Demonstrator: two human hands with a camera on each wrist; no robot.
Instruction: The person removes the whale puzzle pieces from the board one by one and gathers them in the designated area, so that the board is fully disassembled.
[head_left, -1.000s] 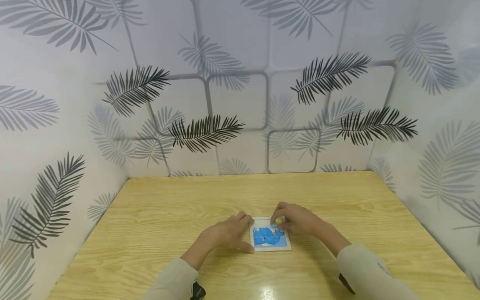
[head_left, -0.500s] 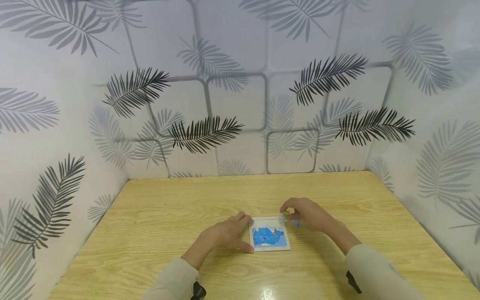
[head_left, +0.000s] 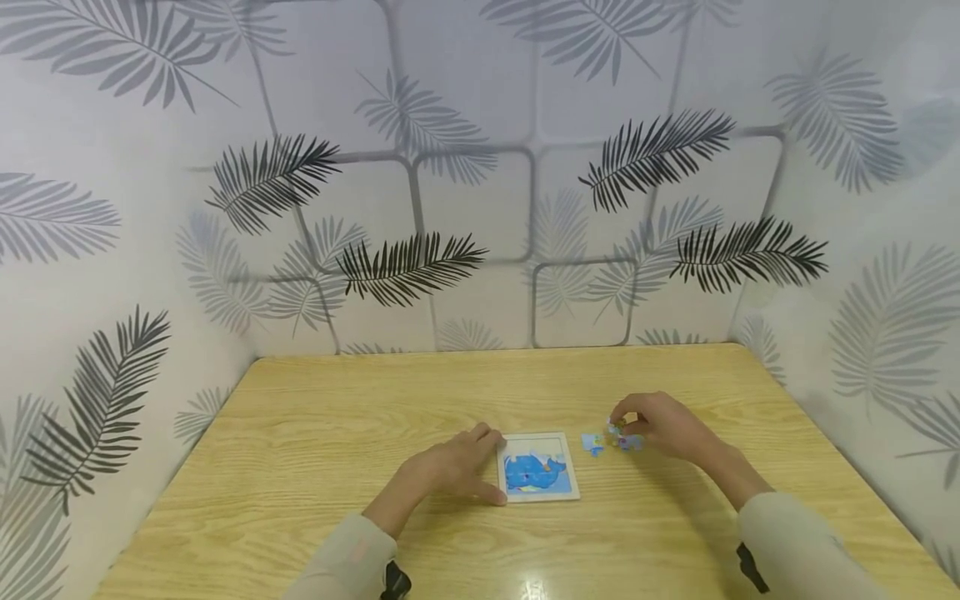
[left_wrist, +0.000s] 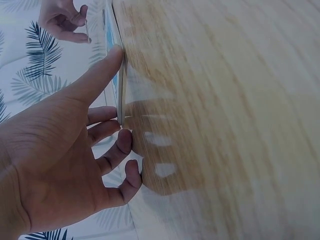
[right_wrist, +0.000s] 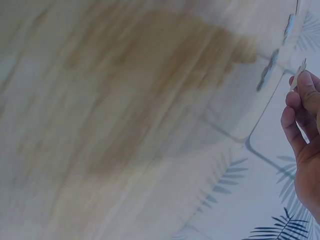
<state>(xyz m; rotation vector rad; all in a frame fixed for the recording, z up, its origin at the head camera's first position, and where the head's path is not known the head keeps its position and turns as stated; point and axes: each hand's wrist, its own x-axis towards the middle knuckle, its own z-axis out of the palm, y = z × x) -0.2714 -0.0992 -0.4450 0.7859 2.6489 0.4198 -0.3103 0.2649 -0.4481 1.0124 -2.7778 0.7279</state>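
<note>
In the right grip [head_left: 663, 425], 1 puzzle piece [right_wrist: 300, 68].

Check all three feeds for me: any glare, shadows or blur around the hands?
Head: bright glare on the table at the bottom edge. Left wrist: dim; dark finger-shaped patch beside the left hand, shadow or reflection. Right wrist: dim, table grain smeared, right hand cropped.

i count two hands [head_left: 459, 463], both mine, two pale sleeves [head_left: 345, 554], one counter [head_left: 300, 450], one puzzle board [head_left: 540, 498], one blue whale [head_left: 534, 475] on it, one puzzle piece [right_wrist: 301, 67] in my grip and at least two loose pieces [head_left: 591, 442], their exact number too small to tell
</note>
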